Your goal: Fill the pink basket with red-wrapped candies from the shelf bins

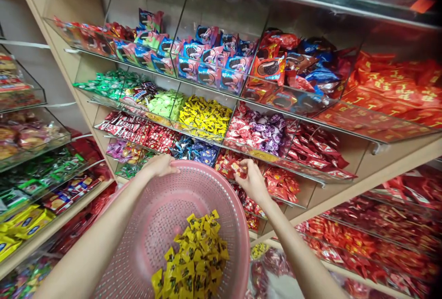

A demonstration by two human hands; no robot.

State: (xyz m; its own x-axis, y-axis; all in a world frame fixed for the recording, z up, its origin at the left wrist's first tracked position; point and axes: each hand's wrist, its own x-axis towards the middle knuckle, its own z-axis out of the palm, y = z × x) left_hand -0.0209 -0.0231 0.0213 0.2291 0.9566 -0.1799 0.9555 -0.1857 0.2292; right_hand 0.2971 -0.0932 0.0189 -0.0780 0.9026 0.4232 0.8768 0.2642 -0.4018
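Observation:
My left hand point(159, 165) grips the far rim of a pink plastic colander point(145, 202), its fingers curled over the edge. The colander is tilted, and a heap of yellow wrapped candies point(196, 257) lies toward its near side. Beyond the rim, my right hand point(252, 178) reaches into a low shelf bin, with thumb and fingers closed around a red wrapped candy point(239, 169). More red wrapped candies point(281, 184) lie in the bin around that hand; its fingertips partly hide what they hold.
Clear-fronted shelves hold yellow candies point(206, 114), purple candies point(272, 129), blue cookie packs point(209, 57) and red packets point(397, 83). Glass shelf edges run just above my right hand. Another rack with green packets point(41, 170) stands at left; red bags point(373, 244) fill lower shelves at right.

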